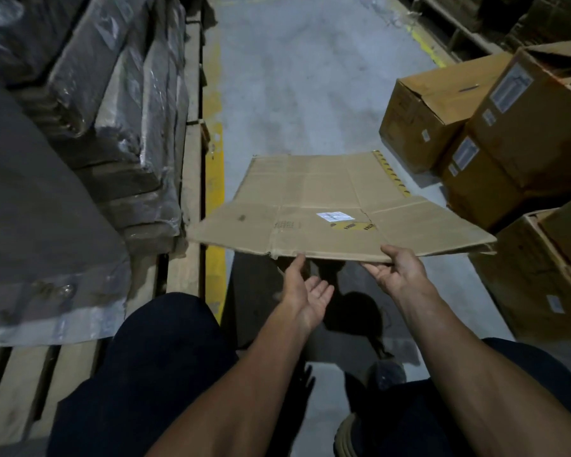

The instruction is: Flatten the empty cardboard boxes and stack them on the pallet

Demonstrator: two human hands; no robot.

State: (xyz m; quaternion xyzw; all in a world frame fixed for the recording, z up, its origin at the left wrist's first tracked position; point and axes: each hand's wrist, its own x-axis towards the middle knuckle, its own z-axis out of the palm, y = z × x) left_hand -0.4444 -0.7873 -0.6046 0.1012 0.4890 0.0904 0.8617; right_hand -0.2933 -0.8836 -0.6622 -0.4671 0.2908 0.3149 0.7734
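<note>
A flattened brown cardboard box (327, 206) with a white label and yellow tape hangs level above the floor in front of me. My right hand (398, 270) grips its near edge, thumb on top and fingers underneath. My left hand (305, 291) is palm-up just below the same edge, fingers spread, its thumb touching the cardboard. A wooden pallet (183, 199) runs along the left, loaded with plastic-wrapped stacks of flattened cardboard (112, 127).
Several upright brown boxes (495, 127) with white labels are piled at the right. Grey concrete floor (310, 77) with a yellow line (215, 179) beside the pallet stretches ahead. My dark trouser legs and shoes fill the bottom of the view.
</note>
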